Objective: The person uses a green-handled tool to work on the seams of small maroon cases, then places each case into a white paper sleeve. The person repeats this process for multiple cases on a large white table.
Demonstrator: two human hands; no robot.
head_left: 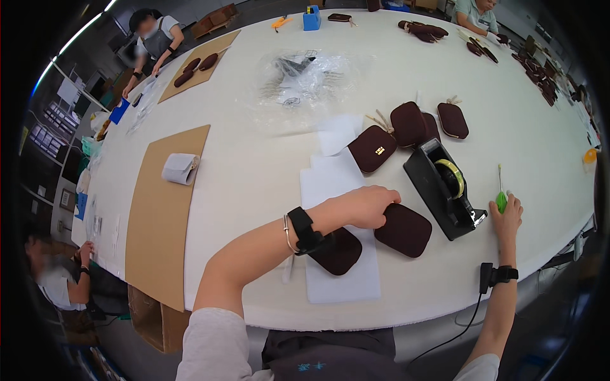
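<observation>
Hands: the left hand [367, 208] is closed on the upper left corner of a maroon pouch [406, 232], in what looks like a pinch; the right hand [506, 219] has thumb and fingers about the green handle of a thin tool [501, 202], but I cannot tell if it grips or only touches.
Pouch place: near the front edge of the tabletop [254, 190], between white paper sheets [343, 289] and a tape dispenser [424, 181]; perhaps it is taken by the corner so that its broad face is free.
Tool place: right of the dispenser, shaft pointing away from the person, so the handle probably comes easily under the right hand.
Under left wrist: a second pouch [340, 253] lies on the sheets, which perhaps keep it clean.
Dispenser: black, with a yellow tape roll [450, 179], near both hands, I suppose for short reach.
Behind: a gold-marked pouch [373, 149] and several others lie grouped, apart from the working spot.
Farther: clear plastic [305, 79] lies crumpled; at left, a brown cardboard sheet [159, 222] carries a folded white piece [178, 168].
Around: co-workers sit or stand at the left and the far right.
</observation>
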